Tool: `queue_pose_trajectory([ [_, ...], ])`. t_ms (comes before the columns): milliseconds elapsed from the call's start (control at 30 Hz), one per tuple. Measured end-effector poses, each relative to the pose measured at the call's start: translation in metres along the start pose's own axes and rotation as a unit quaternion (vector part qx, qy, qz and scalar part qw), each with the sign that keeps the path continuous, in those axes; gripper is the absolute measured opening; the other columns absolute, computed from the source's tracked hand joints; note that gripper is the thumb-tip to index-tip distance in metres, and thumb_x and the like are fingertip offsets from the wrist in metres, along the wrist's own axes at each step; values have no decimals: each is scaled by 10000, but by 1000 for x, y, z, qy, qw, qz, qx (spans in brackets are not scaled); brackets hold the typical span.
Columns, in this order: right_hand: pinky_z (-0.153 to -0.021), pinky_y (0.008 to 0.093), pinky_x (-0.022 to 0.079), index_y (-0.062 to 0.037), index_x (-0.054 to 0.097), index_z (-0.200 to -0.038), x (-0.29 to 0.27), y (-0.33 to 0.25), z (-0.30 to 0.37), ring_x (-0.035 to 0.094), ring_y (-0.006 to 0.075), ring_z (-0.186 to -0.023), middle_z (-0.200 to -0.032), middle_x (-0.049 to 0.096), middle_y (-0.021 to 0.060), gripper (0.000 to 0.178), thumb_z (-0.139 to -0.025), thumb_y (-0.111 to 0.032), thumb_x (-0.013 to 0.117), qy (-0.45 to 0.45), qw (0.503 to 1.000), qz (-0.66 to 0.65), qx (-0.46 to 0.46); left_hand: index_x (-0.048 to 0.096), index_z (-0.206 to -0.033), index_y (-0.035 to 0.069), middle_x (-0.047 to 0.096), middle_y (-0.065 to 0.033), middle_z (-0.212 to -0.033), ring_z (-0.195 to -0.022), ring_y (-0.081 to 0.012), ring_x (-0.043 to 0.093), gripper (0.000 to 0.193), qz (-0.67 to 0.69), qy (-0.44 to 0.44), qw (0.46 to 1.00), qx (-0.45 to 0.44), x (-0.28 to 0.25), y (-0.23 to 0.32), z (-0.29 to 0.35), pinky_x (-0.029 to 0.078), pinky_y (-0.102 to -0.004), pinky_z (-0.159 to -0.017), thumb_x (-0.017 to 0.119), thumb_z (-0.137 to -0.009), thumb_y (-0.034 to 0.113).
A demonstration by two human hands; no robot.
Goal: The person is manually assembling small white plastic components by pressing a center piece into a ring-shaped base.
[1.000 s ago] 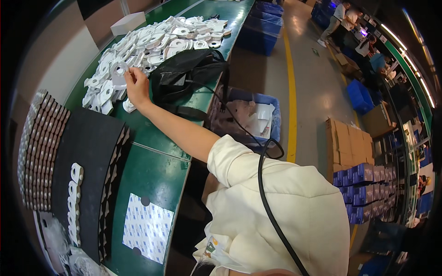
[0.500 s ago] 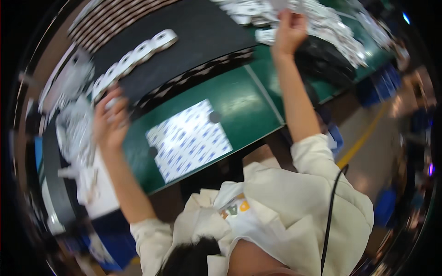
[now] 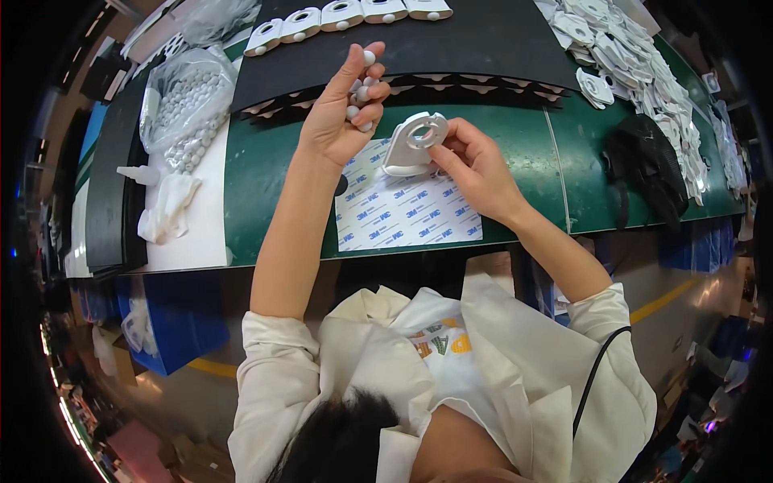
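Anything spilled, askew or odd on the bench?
One oddity: a slumped black bag beside the heap of white parts, near the bench's front edge, looks out of place among components. White balls crowd the clear bag; can't tell if any spilled.

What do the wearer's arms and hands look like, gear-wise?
Left hand and right hand: five-fingered, no gloves. Forearms uncovered, no watch or bracelet showing. Loose cream sleeves end near the elbows. A thin black cable curves over the right one.
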State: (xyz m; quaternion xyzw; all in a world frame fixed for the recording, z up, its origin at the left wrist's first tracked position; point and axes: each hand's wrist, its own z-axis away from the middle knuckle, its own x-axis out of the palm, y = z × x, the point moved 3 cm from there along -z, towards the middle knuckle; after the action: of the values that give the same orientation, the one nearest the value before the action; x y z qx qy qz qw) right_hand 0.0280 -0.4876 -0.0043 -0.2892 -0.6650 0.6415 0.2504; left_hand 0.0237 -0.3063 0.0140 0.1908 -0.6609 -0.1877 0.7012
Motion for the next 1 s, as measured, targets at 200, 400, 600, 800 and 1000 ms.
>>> queue_pose_trajectory([
  [200, -689, 195, 433, -13, 510, -995, 7, -3, 4, 527, 55, -763, -880, 581, 26, 129, -886, -81, 524, 1, 998, 66, -21, 505, -1153, 50, 513, -41, -865, -636, -72, 438, 358, -46, -28, 997, 56, 2, 4, 2, 274, -147, -358, 623, -833, 158],
  [400, -660, 201, 434, -19, 506, -991, 8, 0, 5, 527, 59, -719, -838, 584, 21, 125, -885, -84, 521, -7, 990, 137, -41, 548, -1066, 51, 542, -55, -926, -626, -61, 422, 267, -67, 6, 997, 49, 0, 4, 3, 270, -143, -356, 627, -829, 146],
  [600, -635, 205, 421, -20, 503, -992, 5, -2, 5, 517, 66, -704, -815, 575, 28, 120, -880, -62, 514, 18, 990, 127, -61, 565, -1034, 34, 551, -64, -961, -607, -55, 416, 281, -66, 4, 997, 38, -2, 5, 0, 263, -141, -354, 630, -833, 219],
  [800, -603, 222, 425, -17, 508, -998, 12, -7, 7, 524, 92, -718, -837, 560, 57, 149, -850, -19, 526, -4, 948, 286, -143, 540, -1111, 17, 556, -75, -994, -607, -50, 411, 333, -100, 0, 994, 47, -1, 4, 0, 257, -145, -356, 626, -826, 166],
  [1000, -653, 230, 436, -21, 507, -1015, 9, 0, 4, 522, 102, -740, -899, 561, 54, 156, -860, -36, 517, -9, 969, 222, -106, 543, -1074, 27, 571, -97, -1021, -573, -37, 394, 286, -107, 0, 994, 29, 4, 1, 4, 254, -145, -362, 607, -800, 80],
])
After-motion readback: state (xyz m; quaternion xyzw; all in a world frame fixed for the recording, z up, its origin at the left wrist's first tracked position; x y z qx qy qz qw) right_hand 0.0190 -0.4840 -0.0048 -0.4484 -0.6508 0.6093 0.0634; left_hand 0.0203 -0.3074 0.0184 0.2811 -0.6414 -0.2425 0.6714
